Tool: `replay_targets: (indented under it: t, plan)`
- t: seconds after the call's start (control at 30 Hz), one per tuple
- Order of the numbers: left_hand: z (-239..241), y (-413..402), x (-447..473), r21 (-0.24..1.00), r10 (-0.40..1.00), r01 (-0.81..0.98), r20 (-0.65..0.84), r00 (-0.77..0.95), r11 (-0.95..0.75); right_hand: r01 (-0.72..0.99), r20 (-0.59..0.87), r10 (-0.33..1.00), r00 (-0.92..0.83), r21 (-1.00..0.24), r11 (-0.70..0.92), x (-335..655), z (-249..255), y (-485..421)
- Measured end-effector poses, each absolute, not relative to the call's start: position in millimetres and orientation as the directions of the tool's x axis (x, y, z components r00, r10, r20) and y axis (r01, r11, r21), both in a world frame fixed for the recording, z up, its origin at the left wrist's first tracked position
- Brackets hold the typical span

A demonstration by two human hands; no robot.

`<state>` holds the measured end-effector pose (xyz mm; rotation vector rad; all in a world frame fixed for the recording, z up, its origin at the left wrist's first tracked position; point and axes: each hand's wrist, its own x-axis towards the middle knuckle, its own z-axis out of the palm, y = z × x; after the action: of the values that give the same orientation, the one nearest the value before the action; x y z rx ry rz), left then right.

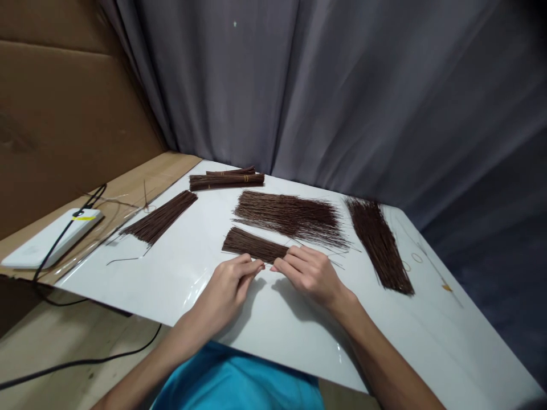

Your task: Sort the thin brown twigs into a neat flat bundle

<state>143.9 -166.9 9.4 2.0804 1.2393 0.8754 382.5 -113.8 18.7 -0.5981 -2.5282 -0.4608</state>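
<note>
A small bundle of thin dark-brown sticks [254, 244] lies flat on the white table, directly in front of my hands. My left hand [231, 283] is closed in a pinch at the bundle's near edge. Close beside it, my right hand [311, 274] has its fingers curled over the bundle's right end, with thumb and forefinger pressed together. The fingertips of both hands nearly meet. Whatever they pinch is too fine or too hidden to make out. Just behind lies a wider loose heap of the same sticks [290, 215].
Tied bundles [226, 181] lie at the back. More loose sticks are at left [164, 219] and right [380, 245]. Rubber bands [417, 258] lie far right. A white box-like device [53, 236] with a black cable sits on cardboard at left. A grey curtain [273, 85] hangs behind.
</note>
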Motion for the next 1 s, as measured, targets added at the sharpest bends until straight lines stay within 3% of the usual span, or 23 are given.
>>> replay_targets:
  t: [0.43, 0.57, 0.73, 1.0]
  plan:
    - [1.5, -167.2, 147.8, 0.711, 0.911, 0.574, 0.268, 0.313, -0.406, 0.528, 0.611, 0.405, -0.68, 0.025, 0.849, 385.4, 10.4, -112.3]
    - [0.3, -165.6, 148.8, 0.696, 0.896, 0.568, 0.293, 0.334, -0.439, 0.497, 0.65, 0.361, -0.669, 0.03, 0.867, 376.4, 18.4, -115.3]
    - [3.5, -161.1, 150.5, 0.686, 0.886, 0.569, 0.278, 0.372, -0.454, 0.416, 0.526, 0.335, -0.781, 0.039, 0.909, 369.4, 14.7, -110.6]
    - [18.1, -139.0, 152.4, 0.772, 0.858, 0.463, 0.199, 0.474, -0.435, 0.499, 0.506, 0.387, -0.771, 0.101, 0.861, 380.2, 1.6, -102.0]
